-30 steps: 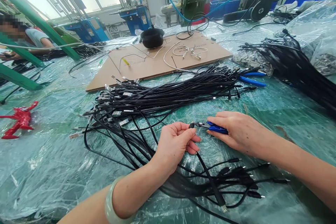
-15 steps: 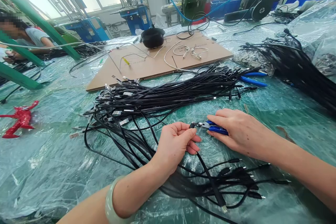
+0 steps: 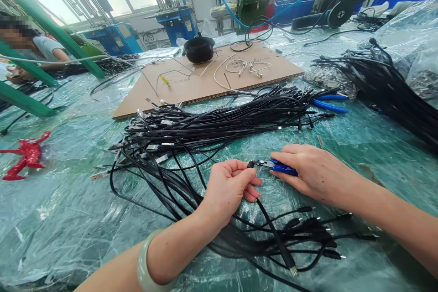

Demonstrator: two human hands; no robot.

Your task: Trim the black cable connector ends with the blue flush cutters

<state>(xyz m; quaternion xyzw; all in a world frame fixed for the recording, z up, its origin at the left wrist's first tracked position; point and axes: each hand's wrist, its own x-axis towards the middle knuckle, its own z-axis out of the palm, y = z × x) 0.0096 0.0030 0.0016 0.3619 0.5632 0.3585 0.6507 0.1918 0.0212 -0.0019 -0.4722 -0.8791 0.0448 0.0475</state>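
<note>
Between thumb and fingers, my left hand (image 3: 229,189) pinches a black cable (image 3: 266,213) close to its small connector end (image 3: 251,164). My right hand (image 3: 308,171) is closed around the blue handles of small cutters (image 3: 284,168), whose metal jaws meet the connector end. Whether the jaws are fully closed is too small to tell. Under and beyond my left hand spread many loose black cables (image 3: 160,182). Several more cable ends (image 3: 318,232) lie below my right hand. Past both hands lies a thick bundle of black cables (image 3: 219,121) with metal plugs at its left end.
Flat cardboard (image 3: 205,80) carries white cables and a black round object (image 3: 199,49). Blue-handled pliers (image 3: 330,106) lie right of the bundle. More black cables (image 3: 393,86) are at far right, a red figure (image 3: 27,155) at left. A person (image 3: 51,50) sits behind green posts (image 3: 65,32).
My right hand and the cutters have shifted very slightly. My left hand keeps its pinch on the cable in nearly the same place.
</note>
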